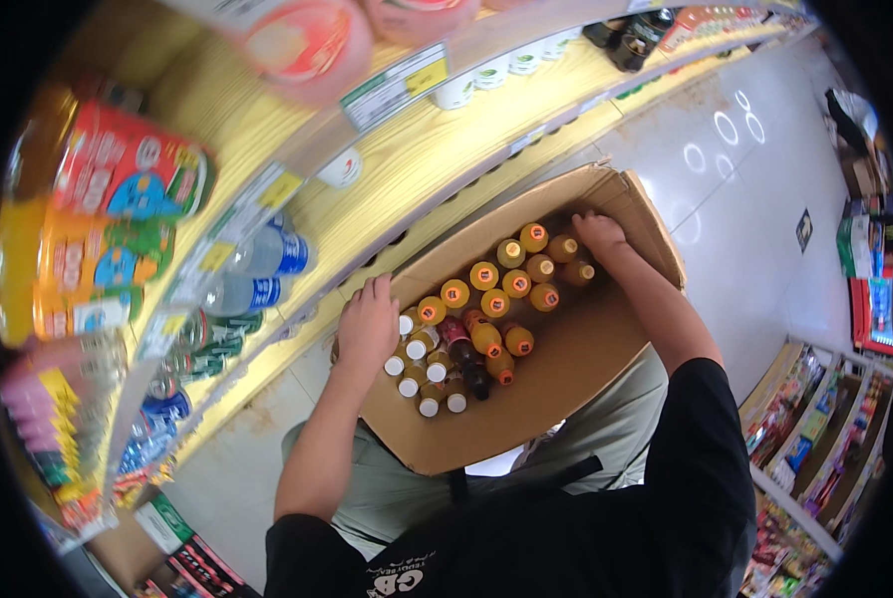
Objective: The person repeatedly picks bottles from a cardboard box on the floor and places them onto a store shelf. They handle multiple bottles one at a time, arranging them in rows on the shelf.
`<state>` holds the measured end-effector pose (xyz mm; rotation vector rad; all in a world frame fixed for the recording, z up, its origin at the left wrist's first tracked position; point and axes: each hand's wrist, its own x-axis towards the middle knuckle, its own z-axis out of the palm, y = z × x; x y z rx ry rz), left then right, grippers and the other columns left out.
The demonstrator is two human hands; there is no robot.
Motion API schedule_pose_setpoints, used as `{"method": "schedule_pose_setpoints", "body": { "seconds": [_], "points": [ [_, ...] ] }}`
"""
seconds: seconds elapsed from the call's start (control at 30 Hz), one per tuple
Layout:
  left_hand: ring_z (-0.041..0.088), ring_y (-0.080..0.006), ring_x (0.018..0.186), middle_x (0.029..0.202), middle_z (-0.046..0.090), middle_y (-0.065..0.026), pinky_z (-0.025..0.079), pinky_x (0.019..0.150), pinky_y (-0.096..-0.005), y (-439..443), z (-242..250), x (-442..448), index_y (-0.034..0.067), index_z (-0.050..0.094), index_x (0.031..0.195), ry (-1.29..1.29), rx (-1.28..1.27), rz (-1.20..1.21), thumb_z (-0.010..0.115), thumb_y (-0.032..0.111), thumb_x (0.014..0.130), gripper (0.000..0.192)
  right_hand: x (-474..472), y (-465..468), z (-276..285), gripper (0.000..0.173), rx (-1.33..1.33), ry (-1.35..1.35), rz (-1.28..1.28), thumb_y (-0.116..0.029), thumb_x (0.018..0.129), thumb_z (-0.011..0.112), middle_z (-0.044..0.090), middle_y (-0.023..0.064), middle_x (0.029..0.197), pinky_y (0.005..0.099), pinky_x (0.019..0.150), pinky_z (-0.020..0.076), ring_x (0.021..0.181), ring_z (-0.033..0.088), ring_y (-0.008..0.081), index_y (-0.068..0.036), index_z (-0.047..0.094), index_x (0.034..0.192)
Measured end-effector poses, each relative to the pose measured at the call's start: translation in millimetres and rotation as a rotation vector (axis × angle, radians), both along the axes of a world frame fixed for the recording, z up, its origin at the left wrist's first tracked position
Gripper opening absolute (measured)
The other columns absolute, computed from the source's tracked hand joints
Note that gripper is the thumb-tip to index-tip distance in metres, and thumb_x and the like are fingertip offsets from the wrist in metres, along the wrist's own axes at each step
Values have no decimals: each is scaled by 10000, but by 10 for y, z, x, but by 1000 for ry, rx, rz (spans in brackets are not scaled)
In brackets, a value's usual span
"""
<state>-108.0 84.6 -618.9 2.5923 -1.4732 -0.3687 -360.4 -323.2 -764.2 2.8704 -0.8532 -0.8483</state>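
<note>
An open cardboard box (484, 441) sits tilted before me, between my legs and the shelving. My left hand (372, 321) grips its left end near the corner, with the fingers over the rim. My right hand (602, 233) reaches inside at the far right corner, beside orange-capped juice bottles (517, 282); its fingertips are in shadow, so whether they hold anything is unclear. White-capped bottles (416, 349) stand together at the left end. A dark drink bottle (461, 351) leans between the two groups. The right front part of the box shows bare cardboard.
Wooden store shelves (416, 179) run diagonally past the box, with price tags (394, 86) along the edge. Large juice bottles (103, 269) and blue-labelled water bottles (271, 254) occupy the left shelves. Tiled floor (745, 187) lies to the right, and a snack rack (805, 441) stands beyond.
</note>
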Motion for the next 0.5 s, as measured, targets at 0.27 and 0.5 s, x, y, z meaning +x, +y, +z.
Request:
{"method": "schedule_pose_setpoints", "body": {
  "seconds": [0.27,0.5],
  "points": [
    [628,-406,1221,1345,572,-216,468,1063,-531,-71,165,-125,22,466,1427,-2,118,41,746,188,945,581,22,125,1700,300,-22,-115,124,-164,949,729,760,155,1121,439,932,616,1059,763,342,-106,650,1233],
    [568,-415,1345,1449,556,-238,414,1155,-545,-65,243,-144,-12,439,1477,136,112,85,800,284,913,732,-37,428,3922,246,61,-539,288,-229,929,745,744,180,1005,508,835,571,976,722,411,-85,692,1121]
  ]
}}
